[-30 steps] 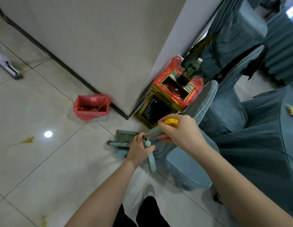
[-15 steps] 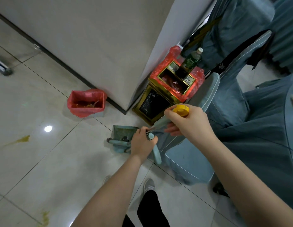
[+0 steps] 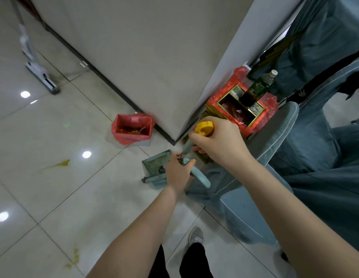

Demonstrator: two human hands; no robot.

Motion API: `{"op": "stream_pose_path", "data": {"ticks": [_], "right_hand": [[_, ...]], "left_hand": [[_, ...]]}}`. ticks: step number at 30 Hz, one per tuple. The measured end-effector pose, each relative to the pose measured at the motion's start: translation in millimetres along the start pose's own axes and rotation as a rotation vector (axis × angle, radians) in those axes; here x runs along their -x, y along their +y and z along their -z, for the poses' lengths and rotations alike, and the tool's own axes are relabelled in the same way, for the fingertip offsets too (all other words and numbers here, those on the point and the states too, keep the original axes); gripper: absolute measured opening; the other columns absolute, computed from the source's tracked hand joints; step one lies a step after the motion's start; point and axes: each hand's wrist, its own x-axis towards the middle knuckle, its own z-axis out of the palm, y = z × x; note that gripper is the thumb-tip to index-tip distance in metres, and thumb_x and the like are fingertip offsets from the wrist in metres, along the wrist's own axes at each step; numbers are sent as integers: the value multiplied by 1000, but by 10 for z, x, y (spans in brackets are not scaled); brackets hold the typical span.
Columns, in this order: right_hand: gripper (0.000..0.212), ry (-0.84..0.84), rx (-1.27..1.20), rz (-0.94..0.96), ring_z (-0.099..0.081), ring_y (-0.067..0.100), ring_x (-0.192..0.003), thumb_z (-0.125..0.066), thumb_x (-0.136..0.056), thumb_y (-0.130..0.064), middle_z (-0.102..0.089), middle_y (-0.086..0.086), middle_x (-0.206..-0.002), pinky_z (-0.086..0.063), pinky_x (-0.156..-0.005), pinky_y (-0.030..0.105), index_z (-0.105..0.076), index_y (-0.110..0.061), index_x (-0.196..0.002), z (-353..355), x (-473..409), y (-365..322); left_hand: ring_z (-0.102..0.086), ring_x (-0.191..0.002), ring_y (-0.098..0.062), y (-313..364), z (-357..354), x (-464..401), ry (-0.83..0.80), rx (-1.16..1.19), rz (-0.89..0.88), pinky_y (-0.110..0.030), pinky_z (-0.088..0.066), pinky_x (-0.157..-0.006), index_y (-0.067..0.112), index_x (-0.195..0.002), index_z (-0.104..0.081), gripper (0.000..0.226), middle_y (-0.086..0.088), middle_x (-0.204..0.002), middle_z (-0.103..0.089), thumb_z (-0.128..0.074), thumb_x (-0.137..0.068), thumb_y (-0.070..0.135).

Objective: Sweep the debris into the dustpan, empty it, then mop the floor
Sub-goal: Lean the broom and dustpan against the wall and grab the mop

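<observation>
By the wall corner, on the tiled floor: both hands meet over the cleaning tools.
Right hand: fingers curled round a pale green broom handle, just below its yellow cap; against the frames from a second ago it sits higher in view and now covers part of the gold-framed bin.
Left hand: fingers wrapped round the top of the dustpan handle, the same hold as a second ago.
Dustpan: green, on the floor just left of the left hand (its bristled or hinged parts are too small to make out); a few dark bits lie in it.
Small red-bagged bin: against the skirting, near the dustpan but apart from it, with scraps inside.
Gold-framed bin: red liner, beside the wall corner, a green bottle standing at its far edge.
Yellow smears: on the floor well left of the dustpan, more near the bottom edge.
Mop: white, leaning at upper left; it shows more fully than before, as the view has tipped upward.
Chair: covered in blue-grey cloth, to the right of the hands.
</observation>
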Motion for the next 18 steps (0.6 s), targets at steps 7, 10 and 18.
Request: {"op": "stream_pose_path", "data": {"ticks": [7, 10, 18], "right_hand": [[35, -71, 105, 202, -55, 24, -56, -67, -81, -26, -65, 15, -62, -50, -58, 38, -52, -1, -61, -339, -222, -546], [33, -136, 64, 245, -67, 32, -73, -66, -83, -25, -72, 20, -74, -56, -68, 43, -61, 6, -73, -531, -262, -766], [30, -183, 50, 380, -61, 20, -64, -69, -84, -30, -69, 8, -72, -49, -55, 31, -62, -1, -79, -1124, -370, -1330]], "left_hand": [[-56, -72, -15, 99, 472, -179, 223, 81, 99, -5, -43, -49, 2, -105, -57, 39, -8, -99, -58, -76, -79, 24], [-49, -70, -11, 47, 720, -262, 271, 104, 105, -3, -40, -44, -3, -113, -54, 44, -13, -108, -55, -73, -84, 23], [-66, -70, -23, 27, 1656, -311, 409, 151, 116, -20, -54, -47, 0, -107, -55, 38, -12, -95, -64, -75, -79, 18]]}}
